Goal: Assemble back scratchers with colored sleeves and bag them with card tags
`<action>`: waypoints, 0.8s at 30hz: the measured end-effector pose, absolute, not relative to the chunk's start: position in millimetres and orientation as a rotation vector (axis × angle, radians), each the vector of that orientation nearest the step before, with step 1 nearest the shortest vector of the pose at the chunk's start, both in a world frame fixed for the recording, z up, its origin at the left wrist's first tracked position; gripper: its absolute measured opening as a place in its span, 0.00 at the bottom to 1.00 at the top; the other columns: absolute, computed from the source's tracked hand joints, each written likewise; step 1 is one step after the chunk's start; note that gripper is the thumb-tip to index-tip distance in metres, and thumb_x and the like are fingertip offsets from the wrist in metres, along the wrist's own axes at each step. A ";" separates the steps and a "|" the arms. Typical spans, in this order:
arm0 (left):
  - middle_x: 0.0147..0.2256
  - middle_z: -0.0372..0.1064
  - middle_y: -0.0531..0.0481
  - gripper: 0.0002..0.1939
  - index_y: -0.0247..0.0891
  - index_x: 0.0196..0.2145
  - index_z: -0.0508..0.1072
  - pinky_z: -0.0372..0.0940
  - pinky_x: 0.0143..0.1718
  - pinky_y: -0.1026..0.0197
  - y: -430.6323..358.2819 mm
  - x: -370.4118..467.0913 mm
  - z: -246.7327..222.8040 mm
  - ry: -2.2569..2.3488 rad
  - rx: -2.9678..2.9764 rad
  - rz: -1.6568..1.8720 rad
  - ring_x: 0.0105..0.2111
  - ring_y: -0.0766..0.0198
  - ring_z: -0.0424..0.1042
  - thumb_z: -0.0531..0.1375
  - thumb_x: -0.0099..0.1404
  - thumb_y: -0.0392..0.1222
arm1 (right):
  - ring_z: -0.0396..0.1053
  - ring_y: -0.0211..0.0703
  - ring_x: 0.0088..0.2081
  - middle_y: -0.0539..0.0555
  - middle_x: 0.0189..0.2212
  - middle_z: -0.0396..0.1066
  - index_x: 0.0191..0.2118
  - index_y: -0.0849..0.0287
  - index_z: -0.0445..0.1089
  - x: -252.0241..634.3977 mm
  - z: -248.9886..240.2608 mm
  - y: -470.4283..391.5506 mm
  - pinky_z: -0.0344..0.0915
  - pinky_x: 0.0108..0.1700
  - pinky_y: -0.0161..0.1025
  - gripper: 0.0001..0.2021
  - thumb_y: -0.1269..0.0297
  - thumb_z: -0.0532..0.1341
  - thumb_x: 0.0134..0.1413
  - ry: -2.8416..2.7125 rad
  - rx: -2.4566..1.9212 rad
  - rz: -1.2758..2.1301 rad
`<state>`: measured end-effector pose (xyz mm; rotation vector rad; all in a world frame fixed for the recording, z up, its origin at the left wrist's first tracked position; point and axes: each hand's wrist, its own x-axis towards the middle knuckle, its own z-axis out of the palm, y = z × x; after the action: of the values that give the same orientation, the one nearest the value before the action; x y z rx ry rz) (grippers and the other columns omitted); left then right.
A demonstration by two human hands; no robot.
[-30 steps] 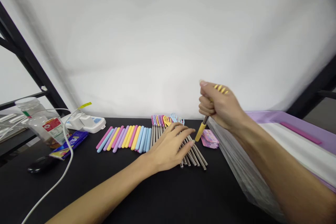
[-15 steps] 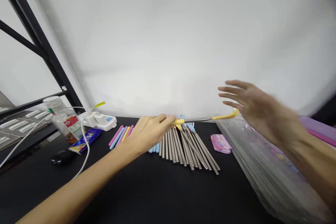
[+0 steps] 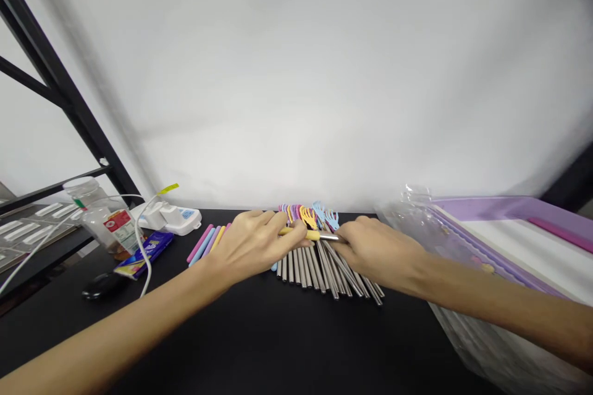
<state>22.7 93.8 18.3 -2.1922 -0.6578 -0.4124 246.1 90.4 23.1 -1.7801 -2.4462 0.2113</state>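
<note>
My left hand (image 3: 262, 239) is closed around the yellow handle (image 3: 312, 235) of a back scratcher. My right hand (image 3: 382, 253) grips the same back scratcher by its metal rod (image 3: 330, 237), with the far end hidden inside the fingers. Only a short stretch of rod shows between the hands. Below and behind them lie several metal rods (image 3: 303, 268) side by side, with hand-shaped heads in yellow (image 3: 308, 216), blue and purple at the wall end. Pink, blue and yellow handles (image 3: 204, 247) lie left of my left hand, partly covered by it.
On the left of the black table (image 3: 259, 333) are a clear jar (image 3: 104, 222), a blue packet (image 3: 151, 253), a black mouse (image 3: 104, 286) and a white power strip (image 3: 188, 222) with a cable. Clear plastic bags (image 3: 467, 327) and a purple-rimmed box (image 3: 495, 207) stand right.
My right hand came down and left from its raised, open pose and closed on the back scratcher. The scratcher's yellow head went from view, and the pink cards are now hidden.
</note>
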 end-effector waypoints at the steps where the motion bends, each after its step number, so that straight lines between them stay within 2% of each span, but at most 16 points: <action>1: 0.23 0.65 0.52 0.18 0.39 0.38 0.70 0.45 0.21 0.61 93.8 25.8 17.3 -0.738 -2.200 -0.401 0.20 0.66 0.63 0.45 0.75 0.50 | 0.67 0.44 0.23 0.57 0.24 0.72 0.27 0.57 0.71 244.7 24.1 91.0 0.49 0.23 0.38 0.17 0.58 0.50 0.61 -2.438 -1.825 0.087; 5: 0.23 0.67 0.50 0.25 0.41 0.39 0.71 0.41 0.20 0.61 92.3 40.3 12.1 -1.052 -2.280 -0.333 0.20 0.63 0.66 0.39 0.75 0.54 | 0.74 0.52 0.29 0.62 0.29 0.77 0.35 0.57 0.77 242.0 29.6 94.8 0.50 0.25 0.39 0.17 0.65 0.50 0.60 -2.452 -1.847 -0.259; 9: 0.25 0.71 0.49 0.26 0.42 0.45 0.70 0.43 0.21 0.62 91.5 51.0 8.8 -1.242 -2.326 -0.382 0.19 0.61 0.67 0.38 0.75 0.56 | 0.75 0.53 0.29 0.65 0.28 0.77 0.34 0.61 0.77 244.3 32.9 101.1 0.53 0.26 0.40 0.16 0.69 0.51 0.58 -2.519 -1.728 -0.528; 13: 0.25 0.72 0.50 0.25 0.43 0.46 0.69 0.44 0.22 0.62 91.5 56.6 8.6 -1.357 -2.422 -0.433 0.19 0.61 0.67 0.39 0.74 0.57 | 0.75 0.54 0.28 0.66 0.27 0.77 0.35 0.62 0.76 246.9 36.6 103.7 0.55 0.27 0.41 0.15 0.71 0.51 0.58 -2.579 -1.669 -0.645; 19: 0.21 0.67 0.53 0.24 0.42 0.40 0.71 0.46 0.23 0.63 92.6 61.1 11.8 -1.438 -2.640 -0.584 0.19 0.63 0.63 0.41 0.74 0.56 | 0.76 0.56 0.29 0.66 0.28 0.77 0.34 0.63 0.75 247.8 36.6 104.0 0.55 0.27 0.41 0.16 0.71 0.49 0.61 -2.619 -1.636 -0.704; 24: 0.23 0.63 0.54 0.23 0.39 0.32 0.69 0.49 0.25 0.62 99.0 61.3 23.4 -1.503 -2.950 -0.716 0.22 0.66 0.60 0.44 0.74 0.55 | 0.77 0.57 0.30 0.66 0.28 0.78 0.35 0.63 0.75 246.1 32.4 109.2 0.55 0.27 0.41 0.16 0.71 0.49 0.61 -2.618 -1.634 -0.696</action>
<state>61.3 99.0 23.4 -2.9504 -1.5034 -0.7160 246.1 109.2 32.4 -1.6336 -2.6181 -0.6962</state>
